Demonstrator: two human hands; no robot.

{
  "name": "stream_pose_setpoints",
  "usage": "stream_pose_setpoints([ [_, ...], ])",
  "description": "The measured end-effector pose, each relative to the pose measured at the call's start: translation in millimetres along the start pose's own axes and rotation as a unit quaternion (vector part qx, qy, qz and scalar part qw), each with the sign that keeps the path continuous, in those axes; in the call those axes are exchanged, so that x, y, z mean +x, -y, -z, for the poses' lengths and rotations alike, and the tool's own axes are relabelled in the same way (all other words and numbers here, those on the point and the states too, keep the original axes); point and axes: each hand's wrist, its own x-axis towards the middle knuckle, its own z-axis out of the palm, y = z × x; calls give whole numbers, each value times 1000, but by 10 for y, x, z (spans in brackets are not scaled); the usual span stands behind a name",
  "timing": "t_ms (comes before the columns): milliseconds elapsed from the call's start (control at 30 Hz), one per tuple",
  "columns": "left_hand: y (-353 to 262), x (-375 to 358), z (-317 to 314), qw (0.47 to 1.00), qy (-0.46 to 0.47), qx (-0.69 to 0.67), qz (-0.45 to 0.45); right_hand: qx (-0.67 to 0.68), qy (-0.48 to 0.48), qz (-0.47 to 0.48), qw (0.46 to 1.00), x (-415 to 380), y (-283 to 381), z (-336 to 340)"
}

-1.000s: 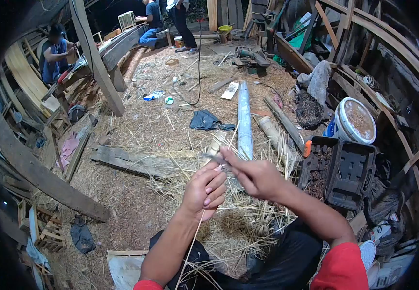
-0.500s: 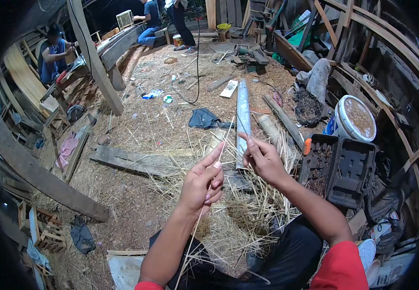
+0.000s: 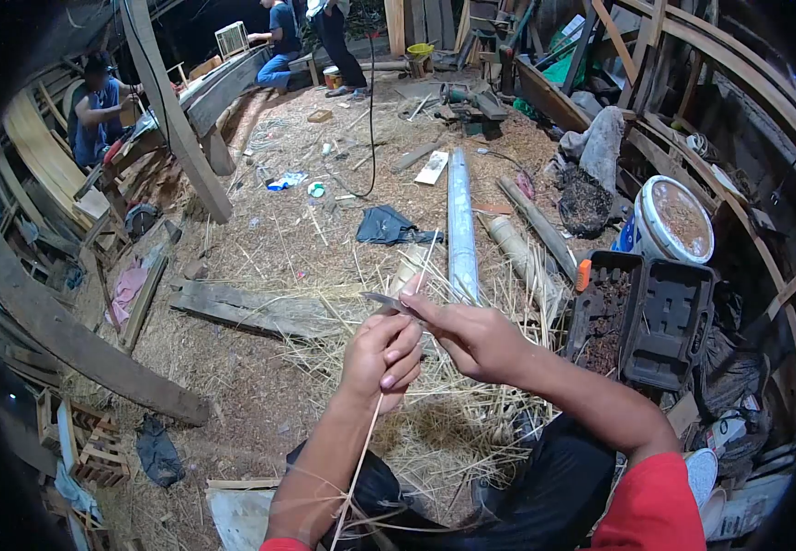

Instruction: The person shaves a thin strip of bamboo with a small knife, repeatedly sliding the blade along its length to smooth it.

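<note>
My left hand is closed around a long thin pale strip, which runs from my lap up past the fingers. My right hand grips a small knife, with its dark blade pointing left across the top of my left fist. The two hands touch or nearly touch near the strip's upper part. The knife's handle is hidden in the right fingers. Loose straw-like shavings lie below the hands, between my legs.
A metal-grey beam lies ahead, with a wooden plank to the left. An open black case and a white bucket stand right. A slanted post rises left. Several people are farther back, one seated left.
My right hand has moved down and left, bringing the knife blade across the strip at my left hand. My left fingers have curled more tightly, and the index finger is no longer extended.
</note>
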Motion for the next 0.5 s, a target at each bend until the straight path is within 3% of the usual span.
stream_pose_setpoints([
  [100,8,-5,68,991,50,-113,41,1,-33,-37,999,48,-160,-23],
  [167,13,-11,88,991,57,-113,45,-2,-5,-68,998,51,-74,51],
  [267,-9,-16,63,992,54,-108,35,12,7,-3,1000,-11,-34,-48],
  [300,-6,-23,47,993,50,-107,31,-18,41,-61,997,26,-21,40],
  [400,26,-29,-5,999,16,-48,17,0,-47,-69,997,43,-160,46],
  [433,20,-32,-17,999,21,-39,13,-4,-3,-96,995,27,-76,66],
  [500,23,-48,-22,999,29,-21,8,-7,-16,-39,999,-1,-107,13],
])
